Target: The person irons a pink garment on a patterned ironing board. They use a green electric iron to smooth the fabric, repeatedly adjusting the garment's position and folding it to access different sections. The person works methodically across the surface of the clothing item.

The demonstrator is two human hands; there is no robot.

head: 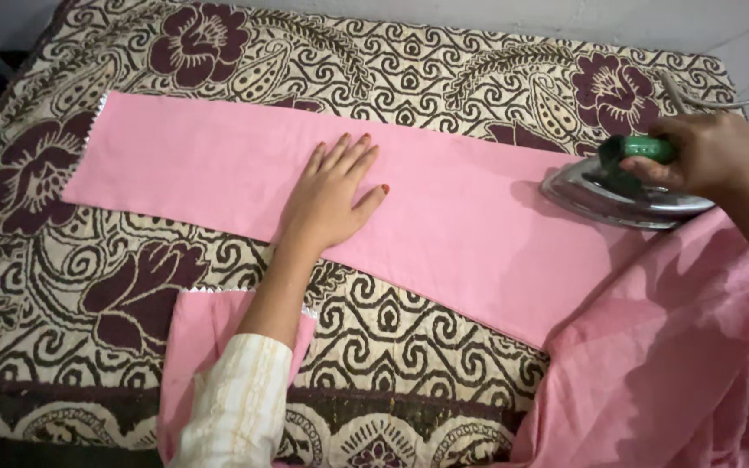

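A pink garment point(218, 169) lies spread flat across a patterned cream and maroon cloth. My left hand point(331, 195) rests palm down on the middle of the pink fabric, fingers spread and pointing away from me. My right hand point(708, 156) grips the green handle of a metal clothes iron point(617, 195), which sits on the right part of the pink fabric. More of the garment point(678, 364) is bunched at the lower right, and another part point(201, 338) lies under my left forearm.
The patterned cloth point(409, 347) covers the whole work surface. The iron's cord point(739, 102) runs off to the upper right. A pale wall point(565, 22) stands behind the surface. The floor at the far left is dark.
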